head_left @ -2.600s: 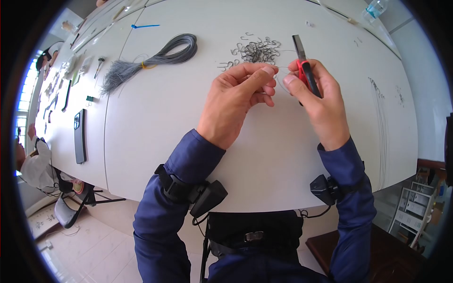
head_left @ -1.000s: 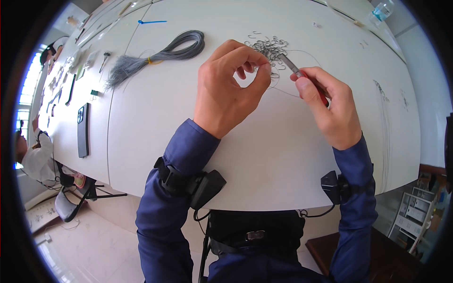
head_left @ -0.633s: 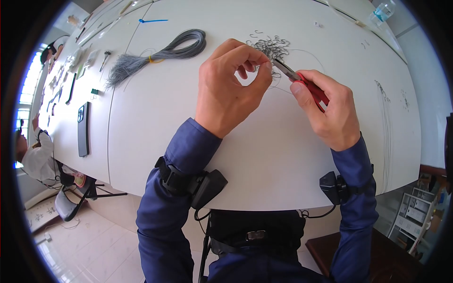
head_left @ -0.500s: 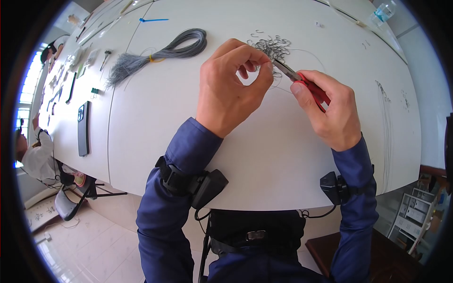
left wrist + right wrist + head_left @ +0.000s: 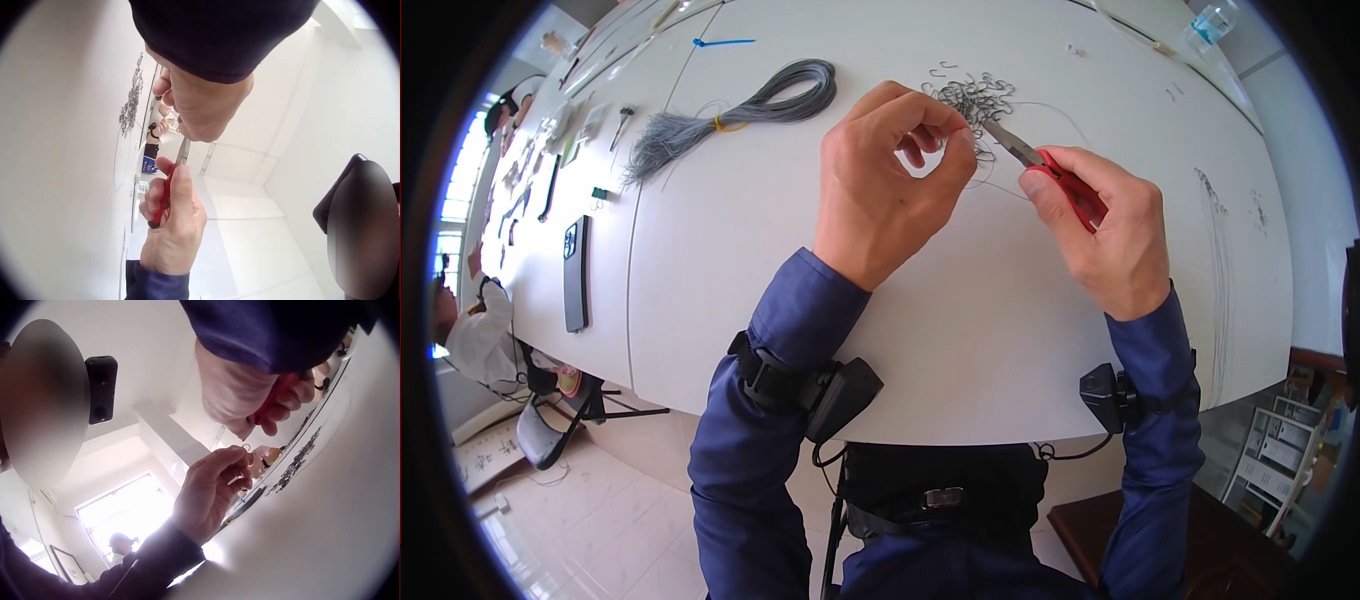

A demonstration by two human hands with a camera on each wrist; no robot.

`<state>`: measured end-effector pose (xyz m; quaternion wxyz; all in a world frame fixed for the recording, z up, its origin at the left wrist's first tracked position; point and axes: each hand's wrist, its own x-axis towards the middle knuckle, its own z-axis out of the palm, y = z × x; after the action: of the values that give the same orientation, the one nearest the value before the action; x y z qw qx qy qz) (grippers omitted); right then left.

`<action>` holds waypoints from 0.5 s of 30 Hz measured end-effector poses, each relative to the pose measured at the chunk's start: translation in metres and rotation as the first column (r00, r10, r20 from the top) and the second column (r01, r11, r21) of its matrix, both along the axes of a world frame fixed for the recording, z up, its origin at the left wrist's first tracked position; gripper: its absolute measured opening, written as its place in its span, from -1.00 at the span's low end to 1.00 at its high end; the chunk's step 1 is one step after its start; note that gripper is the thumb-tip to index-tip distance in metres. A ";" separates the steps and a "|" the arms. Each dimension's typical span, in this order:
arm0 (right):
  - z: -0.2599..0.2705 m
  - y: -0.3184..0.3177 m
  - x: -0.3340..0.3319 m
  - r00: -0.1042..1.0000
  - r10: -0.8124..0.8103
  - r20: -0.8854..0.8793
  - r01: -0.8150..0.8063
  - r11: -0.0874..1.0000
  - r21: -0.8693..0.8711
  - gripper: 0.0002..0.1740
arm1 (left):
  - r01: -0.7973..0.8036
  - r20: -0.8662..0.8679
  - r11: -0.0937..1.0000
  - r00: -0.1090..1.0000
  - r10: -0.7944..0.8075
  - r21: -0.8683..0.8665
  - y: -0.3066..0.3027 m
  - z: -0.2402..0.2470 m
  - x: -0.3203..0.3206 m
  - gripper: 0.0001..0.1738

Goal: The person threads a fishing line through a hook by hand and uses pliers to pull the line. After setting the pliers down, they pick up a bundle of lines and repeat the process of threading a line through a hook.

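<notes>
In the head view my left hand (image 5: 890, 190) pinches something tiny between thumb and forefinger; the right wrist view shows a small curved hook (image 5: 247, 447) at those fingertips. A thin line (image 5: 1006, 190) curves below them towards my right hand (image 5: 1118, 240), which grips red-handled pliers (image 5: 1072, 190). Their metal nose points at the left fingertips, a small gap apart. Behind the fingertips lies a pile of small hooks (image 5: 980, 98). In the left wrist view the pliers (image 5: 165, 194) stand just below the left hand (image 5: 203, 109).
On the white table (image 5: 730, 300) lie a tied grey bundle of line (image 5: 785, 100) at the left, a phone (image 5: 576, 275) and a blue tie (image 5: 725, 42). Hooks with long lines (image 5: 1215, 240) lie at the right. A bottle (image 5: 1210, 25) stands at the far right; another person (image 5: 480, 330) sits at the left.
The left hand has turned over and risen since the earliest frame. The pliers have swung from upright to pointing left, came up to the left fingertips, then drew back slightly right.
</notes>
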<state>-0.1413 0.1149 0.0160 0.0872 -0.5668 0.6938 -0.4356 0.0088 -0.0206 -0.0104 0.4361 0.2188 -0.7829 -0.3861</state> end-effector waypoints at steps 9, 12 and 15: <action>0.001 -0.002 -0.002 0.999 0.019 -0.045 -0.017 0.999 0.042 -0.75 | -0.014 -0.068 1.000 0.998 0.015 0.016 -0.001 -0.003 -0.004 -0.93; 0.000 -0.002 -0.002 0.997 0.013 -0.077 -0.011 0.999 0.031 -0.75 | -0.010 -0.064 1.000 0.998 0.011 0.023 0.000 -0.003 -0.004 -0.93; -0.001 -0.001 -0.002 0.997 0.004 -0.079 -0.004 1.000 0.004 -0.74 | 0.000 -0.030 1.000 1.000 0.001 0.024 0.000 -0.003 -0.002 -0.93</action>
<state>-0.1430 0.1134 0.0148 0.0615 -0.5847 0.6965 -0.4114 0.0064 -0.0204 -0.0131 0.4454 0.2183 -0.7714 -0.3987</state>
